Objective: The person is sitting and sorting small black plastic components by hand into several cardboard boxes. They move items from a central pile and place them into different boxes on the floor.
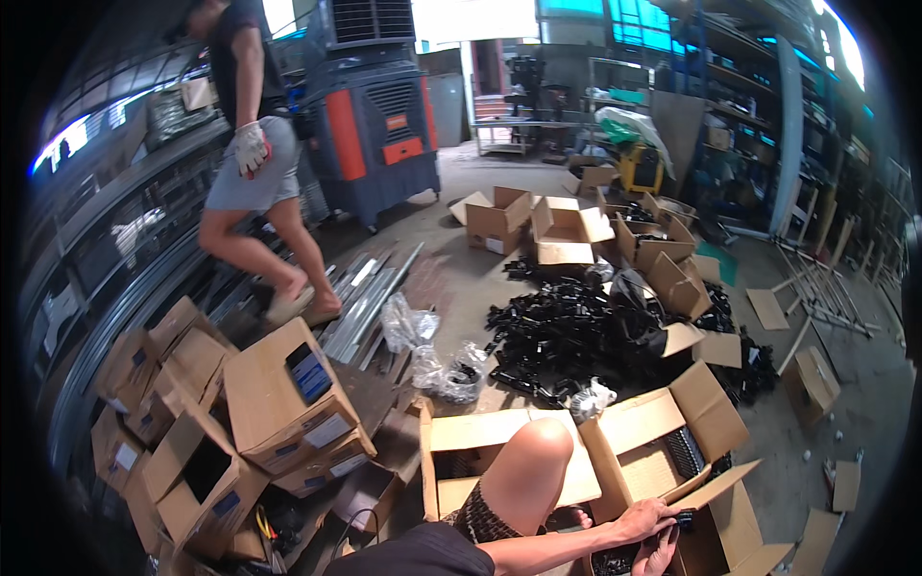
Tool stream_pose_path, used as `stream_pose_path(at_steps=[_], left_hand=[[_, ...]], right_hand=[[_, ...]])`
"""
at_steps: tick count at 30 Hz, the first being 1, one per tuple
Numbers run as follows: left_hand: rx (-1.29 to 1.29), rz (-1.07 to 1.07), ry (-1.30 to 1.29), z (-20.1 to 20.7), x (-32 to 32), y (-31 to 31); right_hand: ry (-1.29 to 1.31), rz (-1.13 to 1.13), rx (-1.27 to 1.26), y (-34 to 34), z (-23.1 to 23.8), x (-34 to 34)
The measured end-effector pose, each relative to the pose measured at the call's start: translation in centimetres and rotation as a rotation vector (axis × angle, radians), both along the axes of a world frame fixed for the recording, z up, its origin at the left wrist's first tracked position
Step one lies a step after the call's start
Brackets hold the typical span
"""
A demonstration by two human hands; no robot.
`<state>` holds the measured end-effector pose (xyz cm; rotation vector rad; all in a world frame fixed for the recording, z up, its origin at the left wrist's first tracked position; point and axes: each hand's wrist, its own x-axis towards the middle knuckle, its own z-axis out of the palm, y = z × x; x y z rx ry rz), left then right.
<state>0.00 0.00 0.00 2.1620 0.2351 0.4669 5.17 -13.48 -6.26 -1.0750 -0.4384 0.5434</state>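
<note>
At the lower right, my left hand (645, 519) reaches across over an open cardboard box, its fingers closed on a small black part (684, 519). Just below it, my right hand (657, 556) is curled against the same part, partly cut off by the lower edge. The part's exact kind is too small to make out. Under the hands lie more black pieces (612, 561). An open carton (725, 528) stands right beside my hands, with another open carton (629, 466) behind it. My bent knee (538, 451) shows to the left of them.
A big pile of black parts (557, 331) covers the floor ahead, with open boxes (567, 230) behind it. Stacked cartons (279, 394) bearing a phone (308, 374) stand left, near metal profiles (370, 298). A gloved person (252, 125) walks past an air cooler (379, 134).
</note>
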Motion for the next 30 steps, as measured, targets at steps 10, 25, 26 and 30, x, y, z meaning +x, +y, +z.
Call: stream_pose_path(at_steps=[10, 25, 26, 30], left_hand=[[-0.15, 0.01, -0.046, -3.5, 2.2, -1.8], [-1.03, 0.049, 0.024, -3.9, 1.3, -0.7], [-1.014, 0.055, 0.034, -4.4, 1.3, -1.2], [-0.962, 0.055, 0.122, -3.1, -0.2, -3.0]], right_hand=[[0.389, -0.298, 0.063, -1.3, 0.0, 1.0], [0.534, -0.361, -0.027, -1.8, 0.7, -0.7], [0.49, -0.355, -0.019, -2.5, -0.1, -0.7], [0.456, -0.354, 0.012, -4.2, 1.2, -1.9]])
